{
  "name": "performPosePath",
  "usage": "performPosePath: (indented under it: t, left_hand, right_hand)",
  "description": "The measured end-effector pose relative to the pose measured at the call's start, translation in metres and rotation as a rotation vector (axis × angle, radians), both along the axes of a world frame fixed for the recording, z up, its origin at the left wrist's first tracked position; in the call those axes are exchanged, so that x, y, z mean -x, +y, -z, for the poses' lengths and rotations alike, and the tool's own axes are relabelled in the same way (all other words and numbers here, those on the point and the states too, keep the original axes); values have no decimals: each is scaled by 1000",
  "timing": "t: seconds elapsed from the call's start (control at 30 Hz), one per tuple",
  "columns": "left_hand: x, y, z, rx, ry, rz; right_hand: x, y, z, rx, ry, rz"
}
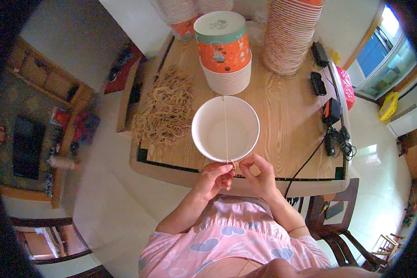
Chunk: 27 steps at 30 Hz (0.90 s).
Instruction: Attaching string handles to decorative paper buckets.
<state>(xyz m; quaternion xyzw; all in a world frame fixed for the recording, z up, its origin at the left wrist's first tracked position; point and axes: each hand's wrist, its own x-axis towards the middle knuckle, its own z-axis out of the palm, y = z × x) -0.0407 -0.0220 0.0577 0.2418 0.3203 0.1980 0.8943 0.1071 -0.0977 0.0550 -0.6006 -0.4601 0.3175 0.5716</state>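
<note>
A white paper bucket (204, 127) stands upright on the table, its open mouth facing up. A thin tan string (225, 127) runs across the mouth from the far rim to the near rim. At that near rim my left hand (215, 178) is closed, pinching the string between thumb and forefinger. Close beside it, my right hand (260, 175) pinches string with thumb and forefinger, the other fingers curled. The short piece between the two hands is small and partly hidden by the fingertips.
A tangled heap of tan strings (167, 109) lies left of the bucket. Behind it stands an upside-down stack of orange and green paper buckets (224, 55), with a tall stack (292, 39) at the back right. Black adapters (332, 111) and cables lie along the right table edge.
</note>
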Motion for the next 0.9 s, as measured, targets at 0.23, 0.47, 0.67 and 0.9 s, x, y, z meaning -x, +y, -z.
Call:
performPosePath:
  t: [0.23,0.47,0.67,0.9]
  left_hand:
    - [2,-2,3,-70,82,-7]
    - [-3,-9,-1,-258,179,-75]
    - [-5,-12,2,-449,201,-152]
    - [-3,-13,4,-429,225,-146]
  right_hand:
    - [0,1,0,-14,-58,-4]
    - [0,-2,-8,-139,-323,-12]
    - [5,-3,-9,-180,-399,29]
    - [7,-2,-6,-187,-407,40]
